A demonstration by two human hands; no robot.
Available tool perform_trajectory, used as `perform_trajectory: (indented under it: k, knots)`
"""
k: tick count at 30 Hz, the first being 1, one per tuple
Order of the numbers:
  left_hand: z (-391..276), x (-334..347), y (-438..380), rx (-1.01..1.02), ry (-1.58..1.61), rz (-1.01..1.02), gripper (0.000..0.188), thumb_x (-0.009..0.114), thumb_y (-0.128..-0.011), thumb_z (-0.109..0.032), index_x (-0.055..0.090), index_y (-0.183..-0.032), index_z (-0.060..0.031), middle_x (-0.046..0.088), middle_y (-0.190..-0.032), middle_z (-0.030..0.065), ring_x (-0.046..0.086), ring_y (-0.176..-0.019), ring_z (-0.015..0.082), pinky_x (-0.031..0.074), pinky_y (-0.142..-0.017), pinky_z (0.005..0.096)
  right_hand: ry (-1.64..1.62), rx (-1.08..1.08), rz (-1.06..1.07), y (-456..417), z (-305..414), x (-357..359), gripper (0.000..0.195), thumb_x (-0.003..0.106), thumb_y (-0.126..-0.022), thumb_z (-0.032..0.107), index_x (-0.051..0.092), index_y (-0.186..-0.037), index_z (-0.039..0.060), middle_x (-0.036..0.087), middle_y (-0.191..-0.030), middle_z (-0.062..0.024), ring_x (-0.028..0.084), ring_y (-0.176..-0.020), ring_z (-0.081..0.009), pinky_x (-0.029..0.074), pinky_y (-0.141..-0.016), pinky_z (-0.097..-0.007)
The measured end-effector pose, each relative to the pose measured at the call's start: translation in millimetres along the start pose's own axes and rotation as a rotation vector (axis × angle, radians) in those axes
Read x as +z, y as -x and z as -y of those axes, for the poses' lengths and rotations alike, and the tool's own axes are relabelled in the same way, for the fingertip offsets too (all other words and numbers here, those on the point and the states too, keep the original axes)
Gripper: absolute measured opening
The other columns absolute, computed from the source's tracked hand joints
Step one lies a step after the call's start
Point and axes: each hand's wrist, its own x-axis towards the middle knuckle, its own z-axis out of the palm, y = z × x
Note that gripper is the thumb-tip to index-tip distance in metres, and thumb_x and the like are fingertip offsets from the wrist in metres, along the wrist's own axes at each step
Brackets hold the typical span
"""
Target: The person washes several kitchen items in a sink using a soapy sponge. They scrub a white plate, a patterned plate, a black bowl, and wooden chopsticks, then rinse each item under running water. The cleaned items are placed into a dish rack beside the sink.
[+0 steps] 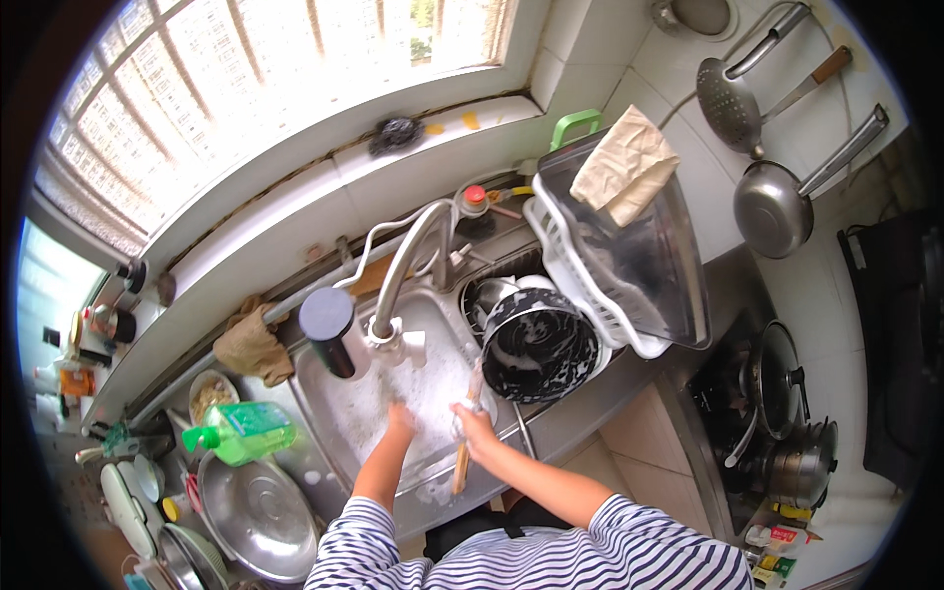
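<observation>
My left hand [402, 419] reaches into the suds of the left basin of the steel sink [313, 424]; its fingers are blurred and hidden by foam. Over the basin's right side, my right hand [476, 434] grips a long wooden utensil [461, 468], soapy at its upper end. I cannot tell exactly which utensil it is. The faucet [402, 295] arches above the foam, with a white spout head. To the right, a dark pot [542, 354] coated in suds sits tilted over the second basin, with dishes behind it.
Left of the sink lie a green dish soap bottle [254, 434], a large steel bowl [258, 516] and a brown rag [254, 346]. A dark-lidded container [328, 317] stands at the basin's back left. A white rack [582, 265] holds a dark tray [649, 273] under a beige cloth [627, 166].
</observation>
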Motion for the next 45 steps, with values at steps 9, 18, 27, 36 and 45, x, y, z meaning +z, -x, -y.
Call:
perform_trajectory:
  k: [9, 18, 27, 36, 45]
  knots:
    - [-128.4, -67.9, 111.7, -0.174, 1.04, 0.072, 0.048, 0.032, -0.094, -0.045, 0.057, -0.102, -0.0059, 0.063, -0.088, 0.0132, 0.062, -0.076, 0.0199, 0.05, -0.067, 0.0348, -0.212, -0.09, 0.064, -38.8, 24.3, 37.9, 0.013, 0.06, -0.08, 0.019, 0.051, -0.072, 0.0136, 0.045, -0.055, 0.0013, 0.045, -0.041, -0.013, 0.036, -0.038, -0.0296]
    - [-152.7, -72.0, 205.9, -0.302, 0.836, 0.043, 0.048, 0.044, -0.091, -0.056, 0.047, -0.084, -0.0084, 0.038, -0.055, -0.0038, 0.032, -0.043, 0.0075, 0.026, -0.038, 0.0237, -0.18, 0.229, 0.369, -61.3, 34.7, 77.3, 0.021, 0.06, -0.084, 0.026, 0.045, -0.077, 0.0125, 0.044, -0.056, -0.0016, 0.043, -0.041, -0.0148, 0.035, -0.039, -0.0295]
    - [-160.5, -84.5, 234.8, -0.469, 1.139, 0.042, 0.043, 0.046, -0.092, -0.05, 0.046, -0.079, -0.0092, 0.034, -0.052, -0.0055, 0.032, -0.043, 0.0077, 0.027, -0.039, 0.025, -0.226, 0.321, 0.497, -66.3, 51.4, 103.2, 0.036, 0.039, -0.097, 0.04, 0.041, -0.079, 0.0093, 0.04, -0.061, -0.0057, 0.038, -0.041, -0.0187, 0.034, -0.041, -0.0325]
    - [-144.9, -73.9, 239.6, -0.325, 0.245, -0.352, 0.053, 0.052, -0.087, -0.05, 0.058, -0.084, 0.0029, 0.058, -0.064, 0.0189, 0.057, -0.06, 0.0321, 0.045, -0.061, 0.0421, -0.297, 0.154, 0.459, -47.3, 37.9, 120.5, 0.034, 0.039, -0.097, 0.035, 0.04, -0.077, 0.0076, 0.04, -0.06, -0.005, 0.038, -0.043, -0.0169, 0.031, -0.04, -0.0299]
    - [-143.6, -71.8, 261.3, -0.363, 0.419, -0.178, 0.052, 0.051, -0.087, -0.048, 0.059, -0.08, 0.0036, 0.057, -0.068, 0.0219, 0.056, -0.065, 0.033, 0.044, -0.064, 0.0419, -0.264, 0.107, 0.363, -23.9, 22.3, 101.3, 0.04, 0.036, -0.097, 0.046, 0.039, -0.072, 0.0141, 0.036, -0.053, -0.002, 0.034, -0.04, -0.0168, 0.032, -0.04, -0.0324]
